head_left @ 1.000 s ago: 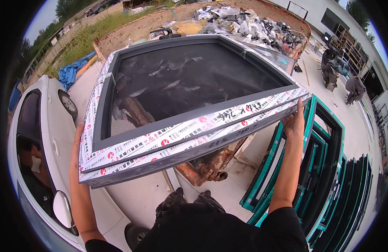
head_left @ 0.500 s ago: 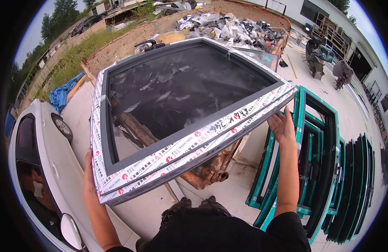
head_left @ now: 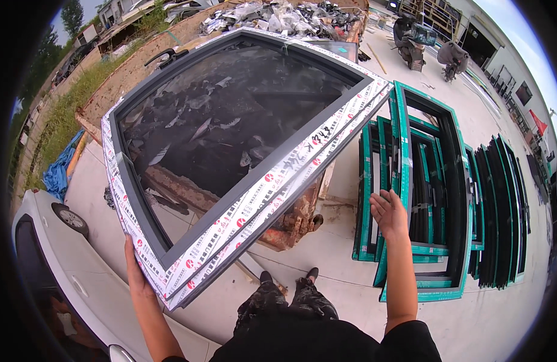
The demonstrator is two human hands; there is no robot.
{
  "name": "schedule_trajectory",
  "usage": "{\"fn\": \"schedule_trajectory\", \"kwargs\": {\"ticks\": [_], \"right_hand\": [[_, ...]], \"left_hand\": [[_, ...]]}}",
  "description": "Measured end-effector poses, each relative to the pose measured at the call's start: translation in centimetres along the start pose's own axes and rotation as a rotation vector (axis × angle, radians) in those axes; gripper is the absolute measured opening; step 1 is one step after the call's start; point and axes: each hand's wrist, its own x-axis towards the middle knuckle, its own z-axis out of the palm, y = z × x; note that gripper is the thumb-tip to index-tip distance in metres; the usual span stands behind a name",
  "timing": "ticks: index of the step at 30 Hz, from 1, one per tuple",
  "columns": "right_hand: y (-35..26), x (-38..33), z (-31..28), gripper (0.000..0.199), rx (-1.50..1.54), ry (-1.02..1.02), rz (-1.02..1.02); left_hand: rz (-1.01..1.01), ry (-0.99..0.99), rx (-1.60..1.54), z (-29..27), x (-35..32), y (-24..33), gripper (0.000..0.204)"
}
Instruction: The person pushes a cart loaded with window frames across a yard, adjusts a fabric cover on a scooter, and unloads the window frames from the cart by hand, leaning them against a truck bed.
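Note:
A large dark-grey window frame (head_left: 275, 175) with a glass pane and white printed protective tape lies tilted in front of me, its far part over a rusty metal bin. My left hand (head_left: 136, 268) holds its near left corner from the side, with some fingers hidden behind the edge. Apart from the frame, my right hand (head_left: 389, 212) is open and empty, palm up and fingers spread. It is just below the frame's right corner, nearest to a stack of upright frames with green tape (head_left: 403, 145).
The rusty bin (head_left: 133, 72) holds a heap of plastic scraps (head_left: 278, 21). A white car (head_left: 49, 247) stands close on my left, near a blue tarp (head_left: 61, 172). Several dark upright frames (head_left: 501, 211) stand far right. Scooters (head_left: 414, 45) are parked behind, on pale paving.
My right hand has let go of the window frame's right corner and moved down, away from it. The frame has turned, its near left corner lower in view. My left hand stays on it.

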Motion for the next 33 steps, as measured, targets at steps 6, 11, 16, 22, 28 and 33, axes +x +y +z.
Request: {"fn": "schedule_trajectory", "kwargs": {"ticks": [6, 11, 16, 22, 28, 33], "right_hand": [[1.8, -5.1, -8.2, 0.047, 0.010, 0.073, 0.013], [3.0, -9.0, -13.2, 0.039, 0.089, 0.125, 0.000], [4.5, -14.6, -18.5, 0.032, 0.115, 0.099, 0.018], [1.3, -22.9, -29.8, 0.018, 0.146, 0.318, -0.162], [-7.6, -29.8, -33.1, 0.040, 0.140, 0.056, -0.675], [-14.8, -33.8, -33.9, 0.048, 0.057, -0.395, -1.024]], "left_hand": [[0.066, -0.037, 0.038, -1.3, 1.1, -0.2, 0.073], [0.239, -0.039, -0.137, -5.7, 5.9, -5.5, 0.066], [-0.222, 0.245, 0.220, -1.8, 2.3, -20.6, 0.045], [-0.413, -0.431, 0.826, 11.7, -11.0, -40.1, 0.026], [-0.205, -0.981, 1.021, 19.4, -19.7, -47.8, 0.021], [-0.169, -1.174, 1.119, 25.8, -24.4, -52.6, 0.024]]}}
